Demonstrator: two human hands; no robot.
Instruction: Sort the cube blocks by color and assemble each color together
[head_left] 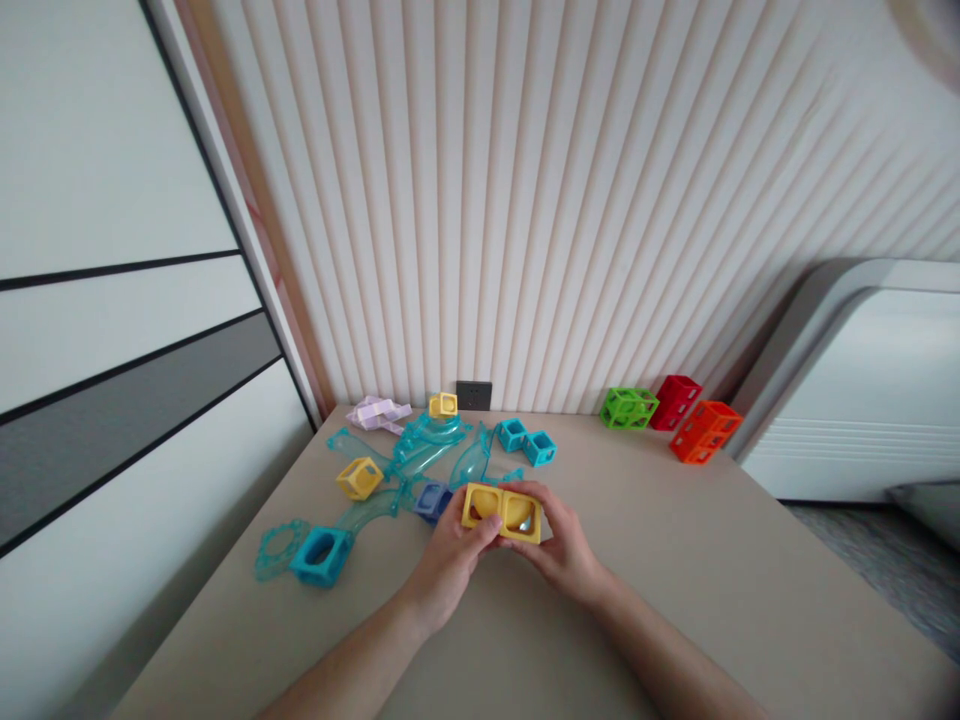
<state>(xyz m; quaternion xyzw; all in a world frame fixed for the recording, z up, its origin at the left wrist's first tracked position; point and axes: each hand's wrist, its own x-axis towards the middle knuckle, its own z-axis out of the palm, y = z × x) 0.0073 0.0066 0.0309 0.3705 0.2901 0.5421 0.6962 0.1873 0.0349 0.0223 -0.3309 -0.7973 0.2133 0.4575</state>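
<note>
Near the beige table's (675,560) ribbed cream wall (525,200) sit green (628,407), red (677,401) and orange cubes (703,431); left of them lie translucent teal track pieces (427,450), yellow cubes (360,477) and a seemingly lilac piece (379,412).

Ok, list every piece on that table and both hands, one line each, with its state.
yellow double block: held off the table, both hands
left hand: gripping its left end
right hand: gripping its right end
single yellow cube: loose on the table
teal track pieces: scattered flat
green cube pair: joined, by the wall
red block: by the wall
orange block: beside the red block
</note>
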